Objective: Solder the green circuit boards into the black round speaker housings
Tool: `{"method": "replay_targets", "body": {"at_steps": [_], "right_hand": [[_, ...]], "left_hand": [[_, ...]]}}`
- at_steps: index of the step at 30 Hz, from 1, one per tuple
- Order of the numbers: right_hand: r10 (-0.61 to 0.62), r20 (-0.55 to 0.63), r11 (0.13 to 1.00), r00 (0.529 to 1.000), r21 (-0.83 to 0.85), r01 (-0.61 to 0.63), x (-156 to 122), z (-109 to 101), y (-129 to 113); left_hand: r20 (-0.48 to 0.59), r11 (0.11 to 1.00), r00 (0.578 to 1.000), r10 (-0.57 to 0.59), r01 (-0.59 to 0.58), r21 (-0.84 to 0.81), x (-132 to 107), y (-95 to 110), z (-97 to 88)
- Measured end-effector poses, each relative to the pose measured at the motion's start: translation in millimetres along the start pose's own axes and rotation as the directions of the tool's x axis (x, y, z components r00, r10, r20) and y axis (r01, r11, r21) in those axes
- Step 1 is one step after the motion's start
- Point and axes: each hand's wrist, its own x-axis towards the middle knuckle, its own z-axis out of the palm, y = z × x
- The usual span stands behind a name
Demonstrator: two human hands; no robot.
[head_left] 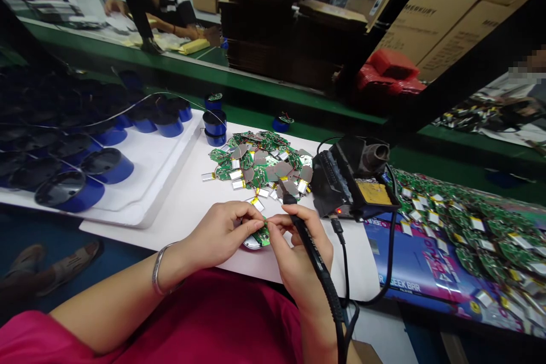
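Note:
My left hand (224, 231) is closed, thumb and fingers pinching a small green circuit board (263, 236) just above the white work surface. Below the board shows the rim of a round, shiny piece (252, 245), mostly hidden by my fingers. A black soldering iron (310, 245) lies across my right hand (294, 256), its tip pointing forward, away from the board. The thumb and fingertips of that same hand meet at the board's right edge; whether they pinch a wire there is too small to tell. Just beyond lies a pile of circuit boards (267, 165) with silver battery cells.
Right of the pile stands a soldering station (354, 176) with a yellow sponge and cables. Blue round cups (108, 165) fill a white foam tray (149, 205) at left. More boards (473, 222) cover the right side. A co-worker (170, 0) sits across the bench.

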Motion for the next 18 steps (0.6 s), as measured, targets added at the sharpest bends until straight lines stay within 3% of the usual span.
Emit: {"method": "replay_targets", "body": {"at_steps": [8, 12, 18], "right_hand": [[-0.019, -0.009, 1.000, 1.000, -0.015, 0.019, -2.1, -1.2, 1.1], [-0.060, -0.013, 0.991, 0.998, -0.120, 0.058, -3.9, -9.9, 1.7], [-0.204, 0.131, 0.924, 0.970, -0.302, 0.235, -9.5, -23.4, 5.8]], "left_hand": [[-0.029, 0.998, 0.998, 0.049, -0.048, 0.031, -0.6, 0.3, 2.2], [-0.083, 0.994, 0.991, 0.105, -0.102, 0.042, -0.5, 0.8, -0.2], [-0.064, 0.953, 0.954, 0.292, -0.286, 0.099, -3.9, -2.2, -1.9]]}}
